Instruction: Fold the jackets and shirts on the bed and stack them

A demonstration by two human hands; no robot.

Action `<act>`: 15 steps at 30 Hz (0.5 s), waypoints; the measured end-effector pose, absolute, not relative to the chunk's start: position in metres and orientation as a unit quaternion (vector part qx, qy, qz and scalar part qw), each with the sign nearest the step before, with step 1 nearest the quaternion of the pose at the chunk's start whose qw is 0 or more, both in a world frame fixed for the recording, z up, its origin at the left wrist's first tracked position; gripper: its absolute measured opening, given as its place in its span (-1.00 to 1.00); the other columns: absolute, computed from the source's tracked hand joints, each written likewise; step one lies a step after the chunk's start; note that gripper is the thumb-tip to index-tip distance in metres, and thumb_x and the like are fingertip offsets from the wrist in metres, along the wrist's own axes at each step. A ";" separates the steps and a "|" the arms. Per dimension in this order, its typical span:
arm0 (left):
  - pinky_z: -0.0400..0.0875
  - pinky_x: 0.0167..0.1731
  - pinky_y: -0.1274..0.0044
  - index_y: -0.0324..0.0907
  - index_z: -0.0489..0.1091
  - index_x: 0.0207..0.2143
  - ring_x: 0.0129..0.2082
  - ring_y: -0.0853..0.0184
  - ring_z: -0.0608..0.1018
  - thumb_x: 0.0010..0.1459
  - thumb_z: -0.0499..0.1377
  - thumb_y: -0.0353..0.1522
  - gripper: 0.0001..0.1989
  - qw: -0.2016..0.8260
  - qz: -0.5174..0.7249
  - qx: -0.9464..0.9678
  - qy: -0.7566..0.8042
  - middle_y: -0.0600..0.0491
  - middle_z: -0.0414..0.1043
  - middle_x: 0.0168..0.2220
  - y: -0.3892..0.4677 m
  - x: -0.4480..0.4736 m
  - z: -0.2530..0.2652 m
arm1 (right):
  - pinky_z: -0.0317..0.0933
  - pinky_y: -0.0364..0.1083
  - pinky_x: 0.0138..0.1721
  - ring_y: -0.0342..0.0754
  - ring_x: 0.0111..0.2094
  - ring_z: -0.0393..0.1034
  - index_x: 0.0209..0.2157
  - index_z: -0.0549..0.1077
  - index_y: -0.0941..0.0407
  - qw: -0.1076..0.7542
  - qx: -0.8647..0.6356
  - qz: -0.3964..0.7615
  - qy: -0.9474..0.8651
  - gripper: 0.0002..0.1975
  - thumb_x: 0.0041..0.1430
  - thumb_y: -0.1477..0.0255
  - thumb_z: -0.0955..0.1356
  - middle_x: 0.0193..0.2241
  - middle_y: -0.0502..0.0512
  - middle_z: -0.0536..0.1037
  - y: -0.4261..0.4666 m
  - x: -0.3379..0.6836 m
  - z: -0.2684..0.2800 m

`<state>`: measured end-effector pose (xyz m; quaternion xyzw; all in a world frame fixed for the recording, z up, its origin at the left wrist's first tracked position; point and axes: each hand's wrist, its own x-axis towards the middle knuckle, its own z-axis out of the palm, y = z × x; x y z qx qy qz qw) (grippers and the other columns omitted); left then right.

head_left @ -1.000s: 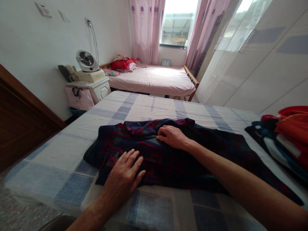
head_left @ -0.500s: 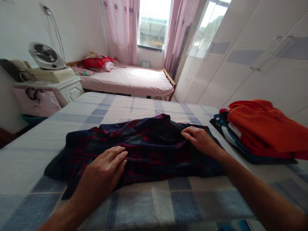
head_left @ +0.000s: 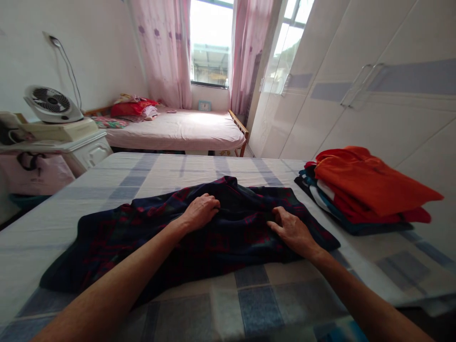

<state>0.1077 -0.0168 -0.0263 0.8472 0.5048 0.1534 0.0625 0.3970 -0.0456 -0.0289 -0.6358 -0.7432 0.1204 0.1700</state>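
Observation:
A dark navy shirt (head_left: 228, 242) with a red and green pattern lies spread and rumpled across the checked bed in front of me. My left hand (head_left: 201, 210) reaches over its middle, fingers bent down and closed on the fabric just below the raised peak at the far edge. On the right half of the shirt rests my right hand (head_left: 291, 232), its thumb and fingers apart and touching the cloth. Folds and my left forearm hide part of the shirt's left side.
A stack of folded clothes (head_left: 370, 185), orange on top, sits at the bed's right. White wardrobe doors (head_left: 374, 114) stand beyond it. A second bed (head_left: 192, 124) lies under the window. At left, a fan (head_left: 52, 102) stands on a box over a white cabinet (head_left: 90, 154).
My left hand has moved right and farther up the shirt, from flat fingers to bent ones. My right hand has shifted slightly nearer me, its fingers spreading. The view has turned a little right.

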 end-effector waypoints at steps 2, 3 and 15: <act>0.39 -0.18 0.46 -0.16 0.47 -0.31 -0.22 0.26 0.49 0.16 0.05 -0.39 -0.81 0.062 0.173 0.825 0.534 0.01 0.49 -0.31 -0.013 0.105 -0.032 | 0.20 -0.11 -0.35 -0.08 -0.42 0.40 -0.18 0.31 0.11 0.238 -0.603 0.166 -0.743 -0.77 0.11 0.35 0.26 -0.45 0.00 0.46 -0.043 0.400 -0.032; 0.39 -0.17 0.45 -0.18 0.46 -0.26 -0.22 0.25 0.50 0.18 0.02 -0.38 -0.78 0.059 0.183 0.811 0.552 0.00 0.49 -0.28 -0.012 0.103 -0.034 | 0.21 -0.12 -0.34 -0.09 -0.42 0.39 -0.19 0.31 0.11 0.273 -0.596 0.171 -0.735 -0.78 0.11 0.37 0.25 -0.45 -0.01 0.46 -0.040 0.400 -0.034; 0.25 0.11 0.37 -0.20 0.43 -0.06 0.10 0.22 0.35 0.25 -0.02 -0.35 -0.69 -0.077 0.223 0.862 0.449 -0.06 0.39 0.03 -0.077 0.086 -0.022 | 0.23 0.09 -0.14 0.18 -0.10 0.36 -0.12 0.43 0.19 0.177 -0.696 -0.118 -0.686 -0.67 0.18 0.30 0.22 -0.14 0.31 0.50 -0.032 0.476 -0.040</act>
